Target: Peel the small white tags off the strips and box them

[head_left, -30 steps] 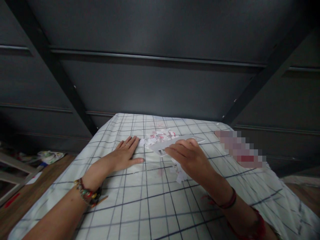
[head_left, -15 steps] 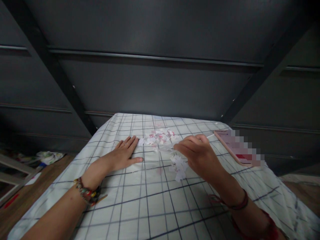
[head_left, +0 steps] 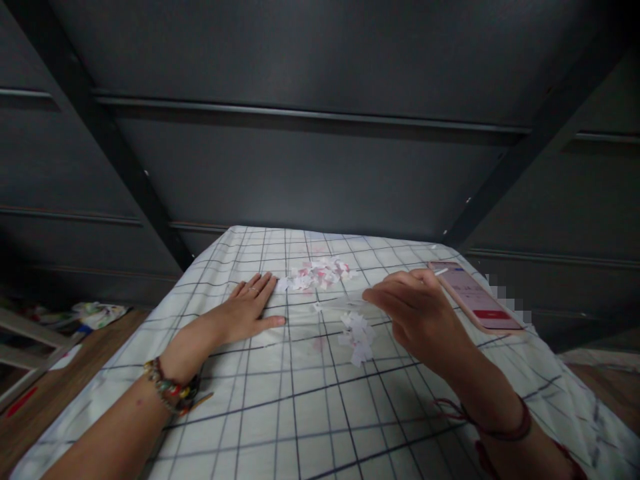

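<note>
My left hand (head_left: pixel 253 303) lies flat on the checked cloth, fingers stretched, with its fingertips beside a pile of small torn paper scraps (head_left: pixel 323 273), white with some pink. My right hand (head_left: pixel 413 300) is closed around a slim whitish stick-like tool (head_left: pixel 441 271). One end sticks out behind the knuckles; the other, blurred and translucent, points left between the far pile and a smaller white heap of scraps (head_left: pixel 357 339). A single small scrap (head_left: pixel 318 307) lies near that tip; whether they touch I cannot tell.
The white cloth (head_left: pixel 250 427) with dark grid lines covers the table. A phone (head_left: pixel 480 300) in a pink case lies at the right edge. Behind the table rises a dark panelled wall (head_left: pixel 310 173). A pale rack (head_left: pixel 30 360) stands at the left on the wooden floor.
My right hand has shifted slightly right, drawing the tool's tip away from the far pile. A small scrap now lies apart near the tip. My left hand stays put.
</note>
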Demonstrator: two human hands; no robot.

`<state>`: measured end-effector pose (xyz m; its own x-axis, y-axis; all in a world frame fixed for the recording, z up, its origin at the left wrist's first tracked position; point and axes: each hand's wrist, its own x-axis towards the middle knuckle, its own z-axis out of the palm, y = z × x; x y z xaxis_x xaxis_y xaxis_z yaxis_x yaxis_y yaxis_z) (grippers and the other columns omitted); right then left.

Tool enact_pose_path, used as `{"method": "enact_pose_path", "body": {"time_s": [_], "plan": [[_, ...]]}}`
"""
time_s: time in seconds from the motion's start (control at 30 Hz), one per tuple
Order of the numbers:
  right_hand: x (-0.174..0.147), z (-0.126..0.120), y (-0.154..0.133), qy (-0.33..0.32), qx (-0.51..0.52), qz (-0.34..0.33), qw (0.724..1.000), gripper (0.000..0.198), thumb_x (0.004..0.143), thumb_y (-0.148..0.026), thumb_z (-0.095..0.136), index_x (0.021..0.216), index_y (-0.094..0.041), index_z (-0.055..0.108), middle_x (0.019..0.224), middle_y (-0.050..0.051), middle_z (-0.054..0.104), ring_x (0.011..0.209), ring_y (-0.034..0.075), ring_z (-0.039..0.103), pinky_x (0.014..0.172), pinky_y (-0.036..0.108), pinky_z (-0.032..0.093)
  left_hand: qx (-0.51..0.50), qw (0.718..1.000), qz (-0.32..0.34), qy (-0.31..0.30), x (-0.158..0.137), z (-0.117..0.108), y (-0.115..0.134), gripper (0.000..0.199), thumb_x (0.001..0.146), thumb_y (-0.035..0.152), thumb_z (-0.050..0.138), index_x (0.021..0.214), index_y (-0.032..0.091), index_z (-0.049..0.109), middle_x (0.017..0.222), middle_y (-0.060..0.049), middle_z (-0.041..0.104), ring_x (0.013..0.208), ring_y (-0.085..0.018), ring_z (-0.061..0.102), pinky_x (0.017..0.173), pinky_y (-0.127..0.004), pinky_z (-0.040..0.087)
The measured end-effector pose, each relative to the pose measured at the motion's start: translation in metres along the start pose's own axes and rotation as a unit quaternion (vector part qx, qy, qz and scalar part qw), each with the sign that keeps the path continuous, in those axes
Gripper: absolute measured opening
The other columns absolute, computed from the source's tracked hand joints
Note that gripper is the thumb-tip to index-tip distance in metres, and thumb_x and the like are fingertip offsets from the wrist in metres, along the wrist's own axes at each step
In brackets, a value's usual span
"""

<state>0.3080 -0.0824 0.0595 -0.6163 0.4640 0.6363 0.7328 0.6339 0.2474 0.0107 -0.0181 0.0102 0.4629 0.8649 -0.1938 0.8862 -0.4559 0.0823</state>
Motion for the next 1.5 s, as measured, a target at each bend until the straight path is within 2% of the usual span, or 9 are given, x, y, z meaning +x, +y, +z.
{"method": "enact_pose_path", "body": {"time_s": [0.1, 0.33, 0.6, 0.8, 0.93, 1.07, 1.27, 1.4, 1.5], "plan": [[0.001, 0.001, -0.002, -0.005, -0.007, -0.008, 1.000, 0.046, 0.063, 0.011, 0.038, 0.089, -0.019, 0.061, 0.075, -0.002, 0.065, 0.074, 0.015, 0.052, 0.072, 0.033, 0.032, 0.002, 1.000, -0.005, -0.003, 0.000, -0.001, 0.001, 0.093, 0.088, 0.071, 0.032, 0.153, 0.006, 0.014, 0.157, -0.021, 0.008, 0.145, -0.037, 0.009, 0.115, -0.053, 0.016], [-0.002, -0.007, 0.005, -0.019, -0.010, -0.005, 1.000, 0.040, 0.061, 0.009, 0.040, 0.079, -0.020, 0.060, 0.069, -0.001, 0.062, 0.068, 0.016, 0.050, 0.067, 0.034, 0.033, 0.003, 1.000, -0.015, -0.006, -0.001, -0.003, 0.004, 0.094, 0.088, 0.072, 0.030, 0.153, 0.006, 0.014, 0.158, -0.021, 0.008, 0.145, -0.038, 0.010, 0.114, -0.053, 0.017], [-0.005, -0.008, 0.009, 0.000, -0.030, 0.041, 0.999, 0.042, 0.060, 0.009, 0.039, 0.081, -0.021, 0.060, 0.068, -0.001, 0.062, 0.066, 0.017, 0.051, 0.068, 0.035, 0.034, 0.011, 1.000, -0.006, -0.011, 0.000, 0.000, 0.000, 0.093, 0.089, 0.071, 0.029, 0.153, 0.007, 0.011, 0.158, -0.020, 0.006, 0.146, -0.036, 0.008, 0.115, -0.051, 0.015], [-0.006, -0.006, 0.009, -0.042, -0.029, 0.055, 0.997, 0.042, 0.057, 0.009, 0.040, 0.076, -0.021, 0.061, 0.066, 0.000, 0.062, 0.066, 0.017, 0.051, 0.067, 0.036, 0.035, 0.004, 1.000, -0.001, -0.001, 0.001, 0.002, -0.002, 0.092, 0.089, 0.072, 0.029, 0.153, 0.009, 0.011, 0.157, -0.021, 0.008, 0.145, -0.037, 0.010, 0.115, -0.053, 0.016], [-0.007, -0.009, 0.011, -0.012, -0.010, 0.035, 0.999, 0.044, 0.058, 0.010, 0.040, 0.080, -0.020, 0.063, 0.068, 0.000, 0.062, 0.065, 0.016, 0.051, 0.066, 0.036, 0.035, 0.003, 1.000, 0.004, 0.006, 0.001, 0.003, -0.003, 0.094, 0.088, 0.074, 0.028, 0.153, 0.008, 0.014, 0.157, -0.022, 0.009, 0.145, -0.038, 0.011, 0.114, -0.054, 0.018], [-0.004, -0.009, 0.008, -0.015, 0.012, 0.005, 1.000, 0.043, 0.061, 0.011, 0.039, 0.079, -0.021, 0.063, 0.070, -0.001, 0.062, 0.067, 0.015, 0.050, 0.067, 0.035, 0.035, 0.004, 1.000, 0.011, 0.018, 0.001, 0.005, -0.005, 0.095, 0.086, 0.077, 0.026, 0.153, 0.010, 0.015, 0.157, -0.021, 0.010, 0.144, -0.039, 0.013, 0.113, -0.054, 0.020], [0.003, 0.001, -0.006, 0.002, 0.022, -0.026, 0.999, 0.044, 0.068, 0.011, 0.038, 0.089, -0.019, 0.062, 0.075, -0.002, 0.065, 0.077, 0.016, 0.052, 0.074, 0.034, 0.033, 0.015, 1.000, -0.002, -0.007, 0.002, 0.002, -0.003, 0.096, 0.087, 0.075, 0.026, 0.153, 0.007, 0.011, 0.158, -0.020, 0.008, 0.146, -0.036, 0.009, 0.115, -0.050, 0.016], [0.001, 0.006, -0.005, 0.013, 0.019, 0.004, 1.000, 0.045, 0.069, 0.011, 0.038, 0.092, -0.019, 0.062, 0.080, -0.001, 0.067, 0.078, 0.016, 0.053, 0.073, 0.034, 0.032, 0.009, 1.000, 0.006, 0.009, 0.002, 0.003, -0.004, 0.092, 0.089, 0.073, 0.025, 0.153, 0.008, 0.014, 0.158, -0.020, 0.009, 0.145, -0.037, 0.011, 0.114, -0.051, 0.017], [0.000, 0.012, -0.002, -0.014, -0.006, 0.038, 0.999, 0.044, 0.069, 0.011, 0.040, 0.091, -0.019, 0.063, 0.079, -0.001, 0.066, 0.075, 0.015, 0.052, 0.070, 0.034, 0.030, 0.002, 1.000, 0.012, 0.020, 0.002, 0.004, -0.006, 0.089, 0.090, 0.071, 0.023, 0.153, 0.008, 0.016, 0.157, -0.021, 0.011, 0.145, -0.037, 0.012, 0.114, -0.052, 0.019]]}}
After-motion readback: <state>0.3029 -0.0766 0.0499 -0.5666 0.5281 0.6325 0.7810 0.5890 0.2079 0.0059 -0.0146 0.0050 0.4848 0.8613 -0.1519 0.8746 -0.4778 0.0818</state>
